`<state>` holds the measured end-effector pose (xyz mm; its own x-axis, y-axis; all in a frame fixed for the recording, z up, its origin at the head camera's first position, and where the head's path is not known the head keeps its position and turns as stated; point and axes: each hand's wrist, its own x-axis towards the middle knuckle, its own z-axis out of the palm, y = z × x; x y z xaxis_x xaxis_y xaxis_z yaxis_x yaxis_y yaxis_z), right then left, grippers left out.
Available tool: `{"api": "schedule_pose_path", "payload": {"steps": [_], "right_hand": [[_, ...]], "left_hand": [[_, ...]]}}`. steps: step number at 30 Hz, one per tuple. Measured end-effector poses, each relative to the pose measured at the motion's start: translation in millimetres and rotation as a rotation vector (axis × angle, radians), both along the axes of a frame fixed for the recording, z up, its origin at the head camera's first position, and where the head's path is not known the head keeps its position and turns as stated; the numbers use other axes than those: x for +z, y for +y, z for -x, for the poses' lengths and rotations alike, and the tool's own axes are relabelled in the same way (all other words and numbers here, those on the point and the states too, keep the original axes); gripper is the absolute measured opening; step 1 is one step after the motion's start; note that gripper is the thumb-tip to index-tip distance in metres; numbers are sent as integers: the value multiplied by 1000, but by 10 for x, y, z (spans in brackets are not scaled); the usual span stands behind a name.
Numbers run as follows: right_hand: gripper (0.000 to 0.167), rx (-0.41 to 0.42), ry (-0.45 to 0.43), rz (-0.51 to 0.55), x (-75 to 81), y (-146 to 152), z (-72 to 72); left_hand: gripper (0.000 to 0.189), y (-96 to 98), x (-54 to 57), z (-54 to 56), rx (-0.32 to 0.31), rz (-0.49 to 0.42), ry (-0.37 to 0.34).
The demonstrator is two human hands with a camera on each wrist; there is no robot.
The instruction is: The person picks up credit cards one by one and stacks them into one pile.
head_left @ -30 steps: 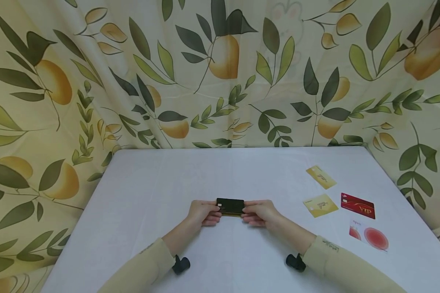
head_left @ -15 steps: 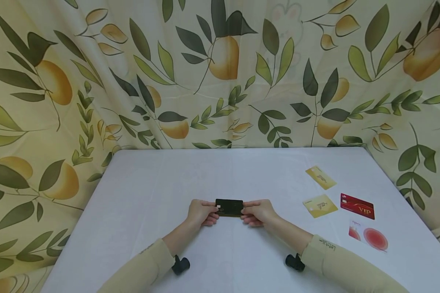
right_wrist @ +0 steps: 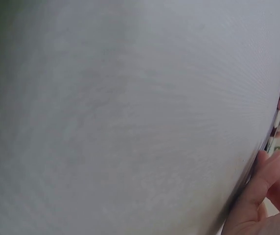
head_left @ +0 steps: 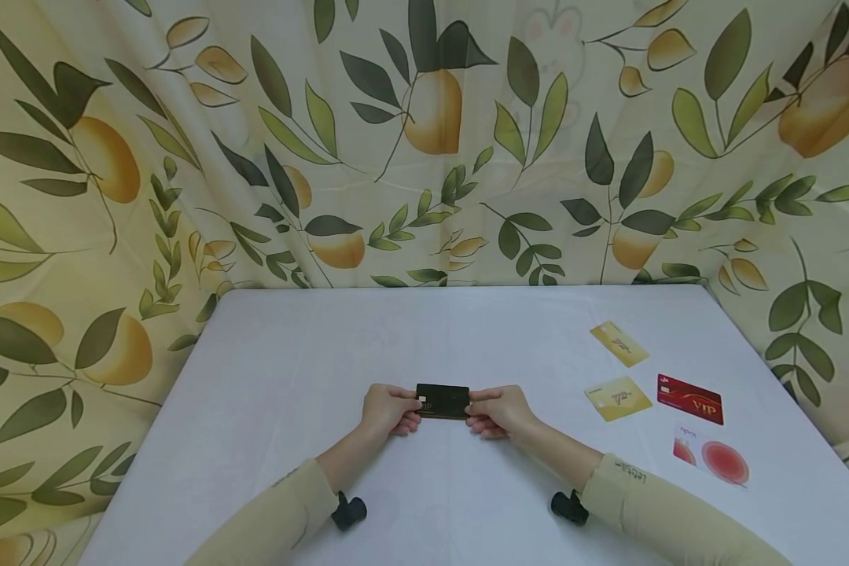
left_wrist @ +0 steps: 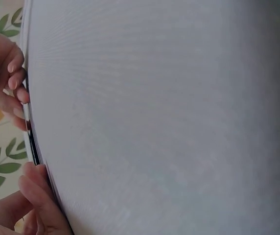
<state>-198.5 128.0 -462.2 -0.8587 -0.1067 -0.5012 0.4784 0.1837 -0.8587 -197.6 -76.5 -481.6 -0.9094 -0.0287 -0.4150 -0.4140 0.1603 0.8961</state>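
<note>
A black VIP card (head_left: pixel 443 399) lies between both hands near the middle of the table, with a thin gold edge showing along its near side. My left hand (head_left: pixel 387 409) pinches its left end between thumb and fingers. At the opposite end, my right hand (head_left: pixel 501 412) pinches it the same way. In the left wrist view the card shows only as a thin dark strip (left_wrist: pixel 34 147) between the fingertips. Whether another card lies beneath the black one is hard to tell.
On the right side of the white table (head_left: pixel 311 338) lie two gold cards, one farther back (head_left: pixel 619 343) and one nearer (head_left: pixel 619 398). Beside them are a red VIP card (head_left: pixel 690 398) and a white card with pink-red circles (head_left: pixel 711 456). A fruit-patterned curtain (head_left: pixel 396 204) hangs behind.
The gold strip under the black card's near edge has narrowed since a second ago. Both hands have shifted very slightly left and still hold the card.
</note>
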Motion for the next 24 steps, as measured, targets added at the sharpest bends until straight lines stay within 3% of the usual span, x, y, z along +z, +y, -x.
{"api": "schedule_pose_path", "payload": {"steps": [12, 24], "right_hand": [[29, -21, 37, -95, -11, -57, 7], [28, -10, 49, -85, -50, -21, 9]], "left_hand": [[12, 4, 0, -1, -4, 9, 37], [8, 5, -6, 2, 0, 34, 48]]}}
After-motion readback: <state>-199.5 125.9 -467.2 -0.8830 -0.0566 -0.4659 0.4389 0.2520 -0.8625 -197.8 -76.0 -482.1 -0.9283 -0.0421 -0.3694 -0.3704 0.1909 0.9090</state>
